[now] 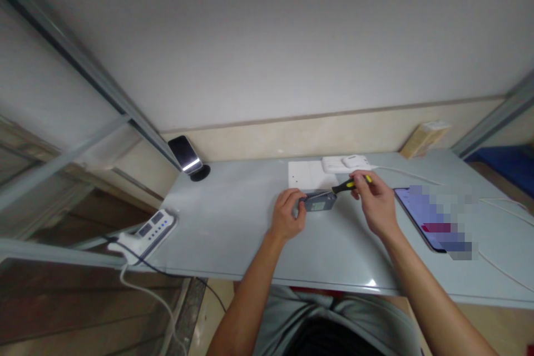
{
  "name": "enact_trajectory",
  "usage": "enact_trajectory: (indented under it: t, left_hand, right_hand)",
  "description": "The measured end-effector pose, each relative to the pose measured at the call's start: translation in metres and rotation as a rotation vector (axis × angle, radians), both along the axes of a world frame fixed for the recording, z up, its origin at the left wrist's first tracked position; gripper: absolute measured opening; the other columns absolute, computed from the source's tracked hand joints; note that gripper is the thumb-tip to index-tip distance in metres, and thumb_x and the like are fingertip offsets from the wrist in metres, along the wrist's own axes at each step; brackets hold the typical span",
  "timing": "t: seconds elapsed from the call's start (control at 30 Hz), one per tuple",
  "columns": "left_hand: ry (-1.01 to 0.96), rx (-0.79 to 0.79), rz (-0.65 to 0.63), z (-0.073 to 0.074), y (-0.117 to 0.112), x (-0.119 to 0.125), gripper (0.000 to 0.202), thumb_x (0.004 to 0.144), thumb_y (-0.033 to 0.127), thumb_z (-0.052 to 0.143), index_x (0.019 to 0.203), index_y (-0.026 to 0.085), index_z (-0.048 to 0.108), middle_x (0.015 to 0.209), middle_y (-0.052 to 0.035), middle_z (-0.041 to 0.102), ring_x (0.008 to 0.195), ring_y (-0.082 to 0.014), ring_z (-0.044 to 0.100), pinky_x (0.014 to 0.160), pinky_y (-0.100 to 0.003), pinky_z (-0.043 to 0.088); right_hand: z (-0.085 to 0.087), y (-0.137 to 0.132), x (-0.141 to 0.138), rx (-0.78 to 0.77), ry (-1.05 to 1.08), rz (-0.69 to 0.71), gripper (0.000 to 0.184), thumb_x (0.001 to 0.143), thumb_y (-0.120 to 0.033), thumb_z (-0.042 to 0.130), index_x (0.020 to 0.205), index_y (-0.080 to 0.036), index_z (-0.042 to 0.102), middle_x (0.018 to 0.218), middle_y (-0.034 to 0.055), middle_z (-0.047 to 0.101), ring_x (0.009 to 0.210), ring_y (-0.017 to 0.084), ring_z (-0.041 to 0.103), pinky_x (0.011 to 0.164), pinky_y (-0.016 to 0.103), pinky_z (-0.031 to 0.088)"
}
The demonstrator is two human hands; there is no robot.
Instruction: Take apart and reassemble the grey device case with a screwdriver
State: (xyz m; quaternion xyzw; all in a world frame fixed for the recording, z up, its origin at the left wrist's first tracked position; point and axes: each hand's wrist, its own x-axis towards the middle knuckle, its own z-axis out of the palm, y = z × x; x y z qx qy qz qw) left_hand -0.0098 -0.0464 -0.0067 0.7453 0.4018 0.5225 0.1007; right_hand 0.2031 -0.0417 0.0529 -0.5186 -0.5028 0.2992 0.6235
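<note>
My left hand (289, 213) grips the left end of a small dark grey box-shaped device (321, 202), which has a row of slots and a pale label on the side facing me. A screwdriver (344, 186) with a black and yellow handle is held by my right hand (372, 200), thumb and fingers closed round the handle. Its thin shaft points left and lies along the device's top edge; whether the tip touches it I cannot tell. Just behind the device lies a white sheet or flat box (307, 172) with a few dark dots.
White adapters (348, 163) with a cable lie at the back. A tablet or large phone (425, 219) is on the right, partly blurred. At the left stand a phone (184, 153) on a stand and a power strip (152, 233). A yellowish box (423, 139) leans near the wall.
</note>
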Motion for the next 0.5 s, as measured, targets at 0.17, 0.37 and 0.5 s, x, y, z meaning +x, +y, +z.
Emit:
enact_trajectory:
  t: [0.17, 0.37, 0.5]
  left_hand:
    - [-0.022, 0.008, -0.019, 0.000, 0.000, 0.001, 0.017, 0.087, 0.010, 0.052, 0.096, 0.021, 0.061, 0.096, -0.0075, 0.067, 0.093, -0.0202, 0.066, 0.086, -0.036, 0.056]
    - [-0.048, 0.015, -0.036, 0.001, 0.001, 0.002, 0.016, 0.088, 0.010, 0.051, 0.093, 0.021, 0.060, 0.095, -0.0072, 0.066, 0.092, -0.0189, 0.065, 0.086, -0.034, 0.057]
    - [-0.050, 0.005, -0.035, 0.001, 0.001, 0.002, 0.014, 0.088, 0.011, 0.050, 0.092, 0.021, 0.059, 0.094, -0.0070, 0.065, 0.091, -0.0182, 0.065, 0.085, -0.033, 0.057]
  right_hand:
    - [0.005, -0.001, -0.003, -0.010, -0.065, 0.020, 0.042, 0.084, -0.062, 0.067, 0.089, -0.021, 0.069, 0.059, -0.0024, 0.053, 0.052, 0.012, 0.046, 0.050, 0.026, 0.037]
    - [0.024, 0.001, -0.005, 0.046, -0.233, 0.108, 0.034, 0.089, -0.055, 0.063, 0.093, -0.022, 0.070, 0.074, 0.0021, 0.063, 0.060, 0.014, 0.052, 0.057, 0.028, 0.043]
    - [0.044, 0.001, -0.011, 0.136, -0.401, 0.204, 0.025, 0.091, -0.045, 0.062, 0.099, -0.023, 0.072, 0.089, 0.0050, 0.068, 0.071, 0.016, 0.058, 0.063, 0.028, 0.048]
